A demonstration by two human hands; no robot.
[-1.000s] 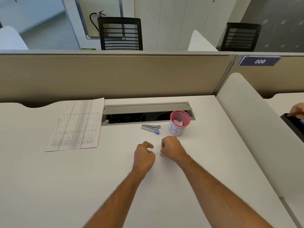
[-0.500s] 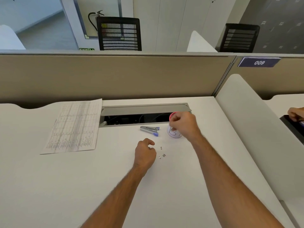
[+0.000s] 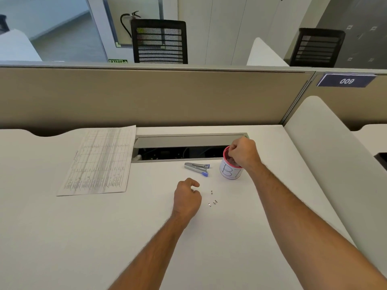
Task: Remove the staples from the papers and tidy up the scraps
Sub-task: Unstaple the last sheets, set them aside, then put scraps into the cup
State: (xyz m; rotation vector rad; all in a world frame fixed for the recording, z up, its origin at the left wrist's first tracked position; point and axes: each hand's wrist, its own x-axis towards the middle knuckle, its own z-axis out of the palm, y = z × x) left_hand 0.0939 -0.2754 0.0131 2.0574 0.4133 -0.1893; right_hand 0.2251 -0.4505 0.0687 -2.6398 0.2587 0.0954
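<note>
While the right hand (image 3: 243, 152) hangs over the mouth of the small white cup (image 3: 229, 172) with the pink rim, its fingers are bunched and pointed down into the opening; whether they pinch anything cannot be told, since the fingertips are hidden from the camera. The cup stands right of centre in the frame, just below the open cable trough (image 3: 182, 152) set into the white counter (image 3: 62, 237). Just left of the cup lies the metal staple remover (image 3: 196, 167) with blue tips, apart from both hands. The left hand (image 3: 187, 197) rests on the counter at centre frame, fingers curled loosely into a fist with nothing visible in it. Three loose staples (image 3: 212, 200) lie on the counter just right of that hand, one slightly above the other two, all well short of the cup. A printed sheet of papers (image 3: 100, 162) with a table of figures lies flat in the left middle of the frame, its right edge near the trough. A beige partition (image 3: 146, 97) runs across behind the counter.
</note>
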